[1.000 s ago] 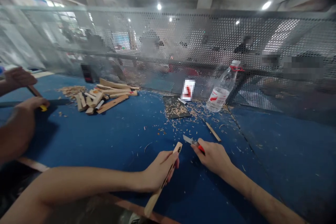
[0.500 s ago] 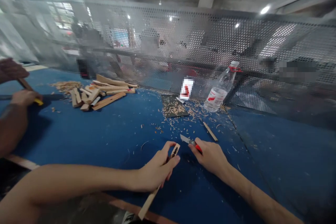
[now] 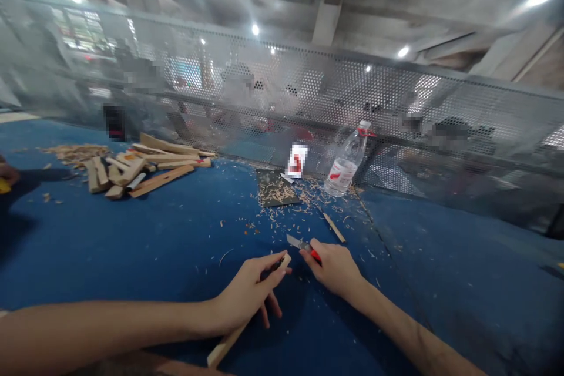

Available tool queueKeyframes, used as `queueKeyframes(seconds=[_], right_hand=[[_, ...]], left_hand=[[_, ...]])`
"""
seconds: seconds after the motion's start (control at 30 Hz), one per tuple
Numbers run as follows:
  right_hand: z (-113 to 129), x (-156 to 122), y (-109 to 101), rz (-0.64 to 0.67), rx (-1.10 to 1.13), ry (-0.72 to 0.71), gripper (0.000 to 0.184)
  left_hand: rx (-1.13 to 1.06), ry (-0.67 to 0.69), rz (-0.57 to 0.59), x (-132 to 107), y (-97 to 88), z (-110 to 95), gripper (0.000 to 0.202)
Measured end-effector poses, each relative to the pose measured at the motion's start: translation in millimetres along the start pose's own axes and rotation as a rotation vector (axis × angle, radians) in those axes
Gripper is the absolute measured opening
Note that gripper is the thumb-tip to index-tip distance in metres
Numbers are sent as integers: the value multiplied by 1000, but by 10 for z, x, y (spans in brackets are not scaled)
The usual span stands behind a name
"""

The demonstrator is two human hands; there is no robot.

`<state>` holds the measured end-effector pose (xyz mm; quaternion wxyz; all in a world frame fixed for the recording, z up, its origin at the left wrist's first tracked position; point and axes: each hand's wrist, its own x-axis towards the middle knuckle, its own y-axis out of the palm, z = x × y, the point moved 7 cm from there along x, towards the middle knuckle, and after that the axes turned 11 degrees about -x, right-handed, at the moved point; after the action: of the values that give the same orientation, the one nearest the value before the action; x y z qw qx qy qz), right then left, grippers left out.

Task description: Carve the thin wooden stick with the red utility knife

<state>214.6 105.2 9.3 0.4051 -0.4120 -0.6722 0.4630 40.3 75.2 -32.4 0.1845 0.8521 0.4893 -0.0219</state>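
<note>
**A:** Far left edge first: a co-worker's hand [image 3: 6, 174], barely in frame, with a speck of yellow [image 3: 2, 186] beside it. It's too cut off to tell what that hand holds.

**B:** Sweeping right across the blue work table [image 3: 145, 247], there's a loose heap of wood shavings [image 3: 74, 153], then a jumbled pile of wooden strips [image 3: 141, 167], lying crisscross.

**A:** And here's the action! The left hand [image 3: 247, 294] reaches in with a narrow grip around a wooden stick [image 3: 224, 343]. The curled fingers [image 3: 264, 317] wrap the stick, which runs diagonally, with its dark, notched tip [image 3: 282, 262] showing up past them and its lower end pointing toward the near edge of the view.

**B:** Right beside it, the right hand [image 3: 330, 267] is closed tight on a red-handled utility knife [image 3: 306, 247]. The steel blade [image 3: 294, 241] points left, near that notched tip, with a small gap between them. They're not touching!

**A:** Behind the hands, a dark mat [image 3: 274, 188] is littered with shavings, and a white-and-red card [image 3: 296, 161] stands at its far side.

**B:** Farther right, a loose wooden stick [image 3: 333, 227] lies among the scraps, then a clear plastic water bottle [image 3: 343, 164] stands upright against the perforated metal fence [image 3: 396, 88].
</note>
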Motion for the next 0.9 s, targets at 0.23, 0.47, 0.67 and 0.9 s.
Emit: queueKeyframes(seconds=[0.23, 0.47, 0.67, 0.9], right_hand=[[-2, -10, 20, -2, 18, -7, 34], [-17, -15, 75, 23, 34, -5, 39], [-29, -31, 87, 28, 53, -1, 41], [-52, -25, 107, 28, 86, 5, 41]], left_hand=[[-11, 1, -3, -27, -18, -16, 77], [39, -13, -15, -107, 22, -57, 66], [36, -18, -27, -95, 3, -25, 59], [89, -44, -16, -106, 29, -70, 48]])
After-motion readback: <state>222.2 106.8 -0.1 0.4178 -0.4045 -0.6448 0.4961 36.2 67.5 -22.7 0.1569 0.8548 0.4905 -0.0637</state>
